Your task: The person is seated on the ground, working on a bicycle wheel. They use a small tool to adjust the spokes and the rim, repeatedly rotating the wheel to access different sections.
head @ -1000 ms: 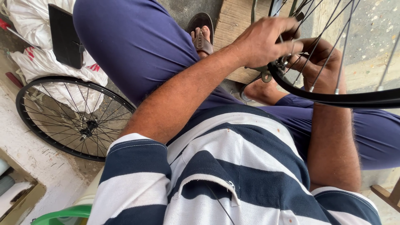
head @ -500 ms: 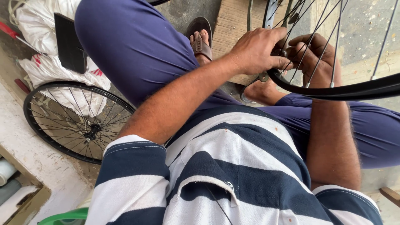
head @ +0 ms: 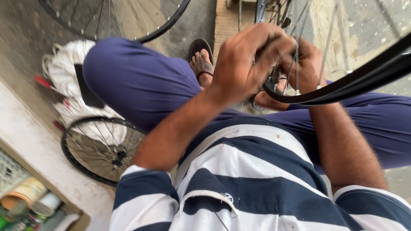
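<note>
Above the lap | bicycle wheel rim (head: 342, 87) runs left-low to right-high | left hand (head: 244, 64) clenched on spokes (head: 296, 47) | right hand (head: 310, 64) behind, grip unclear; both touching

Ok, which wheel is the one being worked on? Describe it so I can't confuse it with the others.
Start at the purple trousers of the seated person. Above the lap, both hands, left hand and right hand, close around the spokes of a black rim that sweeps to the right edge. Unlike the wheel lying by the white sacks, it is raised off the ground.
</note>
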